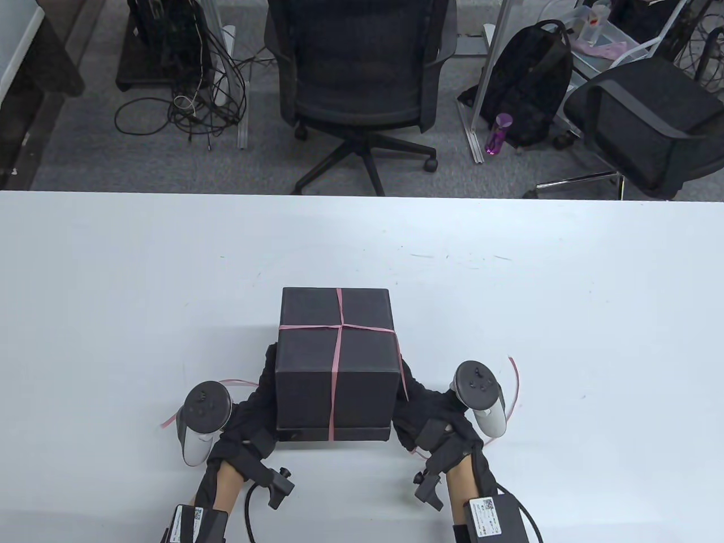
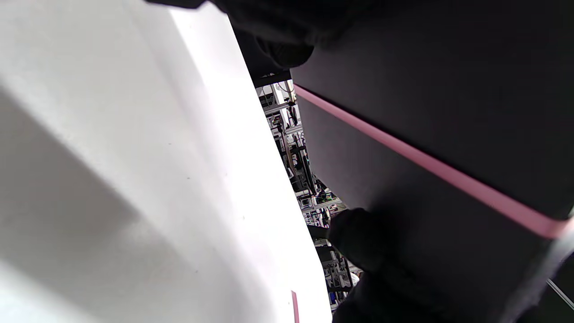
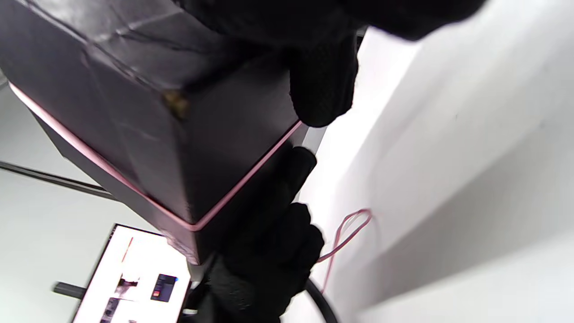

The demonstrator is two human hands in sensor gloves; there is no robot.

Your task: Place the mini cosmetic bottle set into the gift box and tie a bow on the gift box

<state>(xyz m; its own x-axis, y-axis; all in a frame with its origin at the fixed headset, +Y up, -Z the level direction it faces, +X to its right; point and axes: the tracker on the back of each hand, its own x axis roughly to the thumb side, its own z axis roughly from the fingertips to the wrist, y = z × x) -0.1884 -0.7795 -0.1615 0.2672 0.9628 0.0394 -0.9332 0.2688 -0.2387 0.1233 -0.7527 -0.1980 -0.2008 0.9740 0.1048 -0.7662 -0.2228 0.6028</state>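
A closed black gift box (image 1: 335, 362) sits between my two hands near the table's front edge. A thin pink ribbon (image 1: 339, 325) crosses on its lid and runs down its front. My left hand (image 1: 255, 396) grips the box's left side and my right hand (image 1: 421, 404) grips its right side. The fingertips are hidden behind the box in the table view. In the left wrist view dark fingers (image 2: 358, 237) press the box wall (image 2: 426, 80) below the ribbon (image 2: 403, 152). In the right wrist view gloved fingers (image 3: 323, 89) wrap a corner of the box (image 3: 134, 112), which looks raised off the table. No bottles are visible.
Loose ribbon ends trail on the white table (image 1: 113, 283), one by the left tracker (image 1: 232, 383) and one curving past the right tracker (image 1: 513, 390). Beyond the far table edge stand office chairs (image 1: 362, 73), a backpack (image 1: 531, 85) and floor cables.
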